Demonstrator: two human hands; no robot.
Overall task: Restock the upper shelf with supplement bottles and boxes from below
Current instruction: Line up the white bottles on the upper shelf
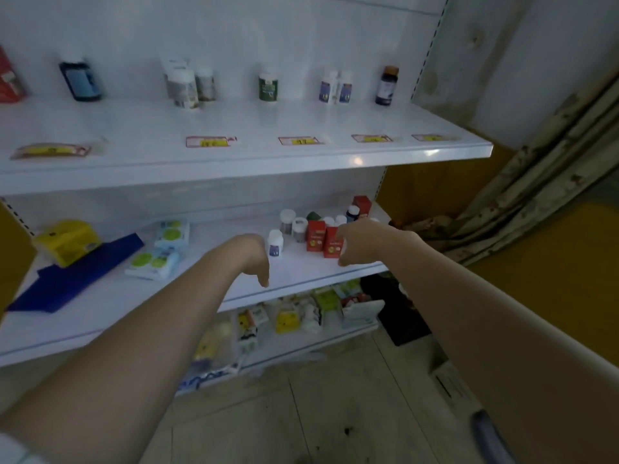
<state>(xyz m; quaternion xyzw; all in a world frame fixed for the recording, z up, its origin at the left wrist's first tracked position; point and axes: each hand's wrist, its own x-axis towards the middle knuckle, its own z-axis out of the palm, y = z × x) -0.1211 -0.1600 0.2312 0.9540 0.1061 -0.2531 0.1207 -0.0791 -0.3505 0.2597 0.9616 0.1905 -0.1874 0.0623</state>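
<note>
On the middle shelf [301,269] at the right stands a cluster of supplement items: two red boxes [316,235], white-capped bottles [299,229], a small white bottle [275,243] and a taller red box [362,205] behind. My right hand [356,242] is against the right side of the front red box [331,243], fingers above and thumb below, apart. My left hand [256,259] hangs just left of the small white bottle, fingers drooping, holding nothing. The upper shelf [254,155] carries spaced bottles: dark blue [80,82], white [182,85], green [268,88], a white pair [335,87], brown [387,86].
Price tags [209,141] line the upper shelf's front. A yellow pack [68,241], blue cloth [77,272] and wipe packs [154,261] lie on the middle shelf's left. Mixed packages [288,316] fill the bottom shelf. Worn wooden planks [536,182] lean at the right.
</note>
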